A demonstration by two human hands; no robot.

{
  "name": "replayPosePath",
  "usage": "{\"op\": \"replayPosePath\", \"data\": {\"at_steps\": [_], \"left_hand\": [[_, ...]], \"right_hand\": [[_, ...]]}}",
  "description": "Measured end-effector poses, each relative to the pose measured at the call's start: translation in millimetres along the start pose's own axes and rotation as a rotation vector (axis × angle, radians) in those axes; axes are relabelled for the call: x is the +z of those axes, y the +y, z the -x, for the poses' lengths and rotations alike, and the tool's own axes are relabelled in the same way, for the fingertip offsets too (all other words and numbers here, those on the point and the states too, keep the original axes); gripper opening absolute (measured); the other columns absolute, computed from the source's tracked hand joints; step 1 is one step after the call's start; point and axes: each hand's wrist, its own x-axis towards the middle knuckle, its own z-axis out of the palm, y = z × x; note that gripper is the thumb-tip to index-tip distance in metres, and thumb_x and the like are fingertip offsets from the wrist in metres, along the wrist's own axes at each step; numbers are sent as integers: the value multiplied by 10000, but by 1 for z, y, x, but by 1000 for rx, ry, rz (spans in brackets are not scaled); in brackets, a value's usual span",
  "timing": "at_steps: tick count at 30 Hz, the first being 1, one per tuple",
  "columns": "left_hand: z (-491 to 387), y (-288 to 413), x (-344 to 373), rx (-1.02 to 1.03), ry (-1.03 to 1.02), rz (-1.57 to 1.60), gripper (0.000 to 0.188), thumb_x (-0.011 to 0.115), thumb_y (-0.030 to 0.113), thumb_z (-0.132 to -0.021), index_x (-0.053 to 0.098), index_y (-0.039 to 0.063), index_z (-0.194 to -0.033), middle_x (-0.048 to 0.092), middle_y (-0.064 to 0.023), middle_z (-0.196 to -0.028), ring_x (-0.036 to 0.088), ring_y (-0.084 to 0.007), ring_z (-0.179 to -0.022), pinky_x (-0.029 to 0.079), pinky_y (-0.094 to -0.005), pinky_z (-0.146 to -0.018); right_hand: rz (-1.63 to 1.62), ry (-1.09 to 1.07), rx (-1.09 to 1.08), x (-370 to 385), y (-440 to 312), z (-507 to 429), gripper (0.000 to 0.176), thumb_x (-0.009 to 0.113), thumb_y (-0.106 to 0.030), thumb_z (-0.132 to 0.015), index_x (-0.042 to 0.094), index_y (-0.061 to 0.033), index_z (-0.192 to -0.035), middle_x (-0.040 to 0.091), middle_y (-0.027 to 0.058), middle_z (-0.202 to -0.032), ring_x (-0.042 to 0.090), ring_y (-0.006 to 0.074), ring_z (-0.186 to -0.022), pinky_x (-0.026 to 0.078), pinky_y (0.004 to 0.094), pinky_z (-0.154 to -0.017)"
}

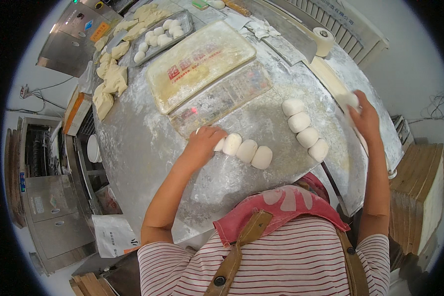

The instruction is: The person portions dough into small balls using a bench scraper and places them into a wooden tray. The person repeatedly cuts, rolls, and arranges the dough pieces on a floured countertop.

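Note:
My left hand [206, 143] cups a white dough piece [219, 144] at the left end of a row on the floured metal table [140, 159]. Beside it, three more smooth dough pieces [248, 150] run toward the right, touching one another. My right hand [366, 117] grips a dough piece [350, 100], blurred by motion, over or at a narrow cream conveyor belt [327, 79]. Between my hands, a second row of several rounded dough pieces [299, 122] slants toward the table's near edge. My left fingers partly hide the piece under them.
A yellowish tray or lid [203, 66] and a clear plastic lid [225, 98] lie ahead. Behind are a metal tray [187, 27] of dough balls and irregular dough lumps [114, 79]. A white roller [323, 40] stands by the belt. Stacked boards [410, 192] stand at right.

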Motion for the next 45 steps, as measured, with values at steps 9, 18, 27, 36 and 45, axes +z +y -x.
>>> {"op": "replayPosePath", "data": {"at_steps": [9, 18, 27, 36, 45], "left_hand": [[20, -14, -59, -118, 223, 261, 730, 797, 39, -738, 515, 114, -1407, 567, -144, -1386, 496, -361, -1316, 382, -435, -1123], [4, -2, -5, 36, 114, -2, 612, 818, 91, -707, 598, 112, -1278, 604, -113, -1327, 545, -329, -1247, 427, -426, -1062], [-15, -42, -87, -189, 629, 463, 613, 750, 41, -774, 565, 99, -1356, 592, -149, -1353, 556, -348, -1246, 459, -460, -1026], [13, -20, -24, 48, 16, -36, 720, 779, 15, -729, 537, 112, -1401, 570, -161, -1363, 519, -341, -1271, 447, -432, -1051], [-18, 40, 4, 221, -42, -85, 832, 869, 176, -667, 528, 270, -1420, 570, -89, -1340, 549, -303, -1214, 430, -527, -984]], "right_hand": [[-142, -349, -384, 108, -187, -13, 484, 707, -100, -835, 604, -89, -1307, 641, 150, -1251, 619, 313, -1142, 474, 390, -1016], [-128, 176, -232, 48, -76, 32, 440, 728, -51, -824, 641, -67, -1255, 627, 162, -1264, 561, 344, -1233, 426, 415, -1073], [-20, 160, 475, -6, 116, 166, 460, 688, -172, -905, 573, -34, -1329, 634, 183, -1215, 633, 290, -1080, 511, 383, -897], [33, -19, 516, -35, 155, 141, 664, 772, -340, -850, 508, -107, -1413, 704, 160, -1038, 688, 307, -911, 526, 402, -812], [361, 1, 362, -33, 111, 105, 522, 774, -437, -806, 630, -38, -1110, 696, 220, -1028, 668, 407, -960, 523, 453, -804]]}}
